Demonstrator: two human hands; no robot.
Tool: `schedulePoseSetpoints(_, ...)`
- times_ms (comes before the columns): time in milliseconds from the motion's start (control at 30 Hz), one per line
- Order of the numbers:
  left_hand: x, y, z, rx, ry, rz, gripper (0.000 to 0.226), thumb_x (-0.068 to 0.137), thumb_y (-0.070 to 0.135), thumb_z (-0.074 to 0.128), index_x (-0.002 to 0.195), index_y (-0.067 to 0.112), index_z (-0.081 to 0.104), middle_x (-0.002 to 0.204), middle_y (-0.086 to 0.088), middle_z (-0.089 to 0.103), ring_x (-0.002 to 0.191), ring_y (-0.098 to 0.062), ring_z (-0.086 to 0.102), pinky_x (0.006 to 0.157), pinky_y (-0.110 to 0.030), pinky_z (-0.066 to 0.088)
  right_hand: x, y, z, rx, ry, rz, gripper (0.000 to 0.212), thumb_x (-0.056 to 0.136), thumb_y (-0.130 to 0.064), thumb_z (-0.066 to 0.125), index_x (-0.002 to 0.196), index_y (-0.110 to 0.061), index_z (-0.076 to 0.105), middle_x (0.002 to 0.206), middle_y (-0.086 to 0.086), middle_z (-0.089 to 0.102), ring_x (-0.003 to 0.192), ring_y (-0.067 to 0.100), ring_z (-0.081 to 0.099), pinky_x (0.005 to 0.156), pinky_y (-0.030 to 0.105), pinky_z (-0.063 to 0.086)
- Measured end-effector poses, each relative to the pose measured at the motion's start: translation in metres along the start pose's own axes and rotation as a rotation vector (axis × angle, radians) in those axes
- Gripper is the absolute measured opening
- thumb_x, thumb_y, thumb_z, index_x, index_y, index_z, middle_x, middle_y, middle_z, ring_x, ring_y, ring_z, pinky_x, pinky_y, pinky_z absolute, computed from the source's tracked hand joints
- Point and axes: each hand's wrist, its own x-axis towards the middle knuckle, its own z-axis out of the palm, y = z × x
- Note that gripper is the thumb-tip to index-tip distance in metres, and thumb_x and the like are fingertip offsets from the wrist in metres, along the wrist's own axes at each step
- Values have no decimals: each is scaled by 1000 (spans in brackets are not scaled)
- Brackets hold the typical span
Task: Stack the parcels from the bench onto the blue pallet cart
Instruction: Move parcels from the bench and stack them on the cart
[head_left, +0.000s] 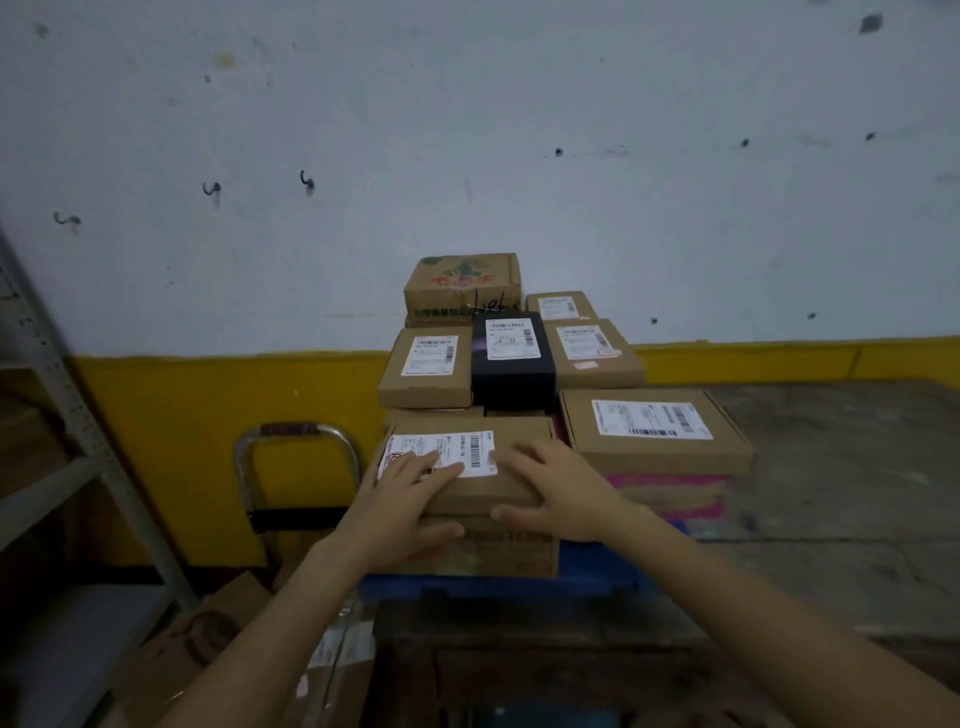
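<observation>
A flat brown parcel (511, 480) with a white label lies at the front of the stack on the blue pallet cart (498, 587). My left hand (400, 499) lies on its label with straight fingers, thumb at the front edge. My right hand (558, 491) lies flat on its right half, thumb against the front side. Behind it stand more parcels: a black box (511, 364), brown boxes (428, 371) on either side of it, a printed carton (462, 286) at the back and a wide flat box (654, 434) on a pink box (670, 493).
The cart's metal handle (296, 452) rises at the left against a yellow and white wall. A grey metal shelf (62, 441) stands at far left, with loose cardboard (208, 639) on the floor below. A worn wooden bench (831, 493) runs to the right.
</observation>
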Motion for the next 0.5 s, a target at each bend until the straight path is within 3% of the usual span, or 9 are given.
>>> schedulePoseSetpoints(100, 4, 2, 5, 65, 33, -29, 67, 90, 60, 37, 147, 41, 8, 158, 8, 4, 145, -17, 2, 117, -45, -2, -1, -6, 3, -167, -14, -21, 74, 84, -60, 49, 145, -32, 21, 148, 3, 25, 133, 24, 24, 113, 38, 17)
schedulePoseSetpoints(500, 15, 4, 11, 29, 21, -54, 65, 91, 58, 35, 147, 41, 5, 158, 8, 1, 146, -18, -2, 116, -48, -1, 8, 6, 4, -208, 0, -61, 73, 85, -58, 49, 146, -30, 20, 148, 4, 24, 133, 24, 23, 112, 37, 15)
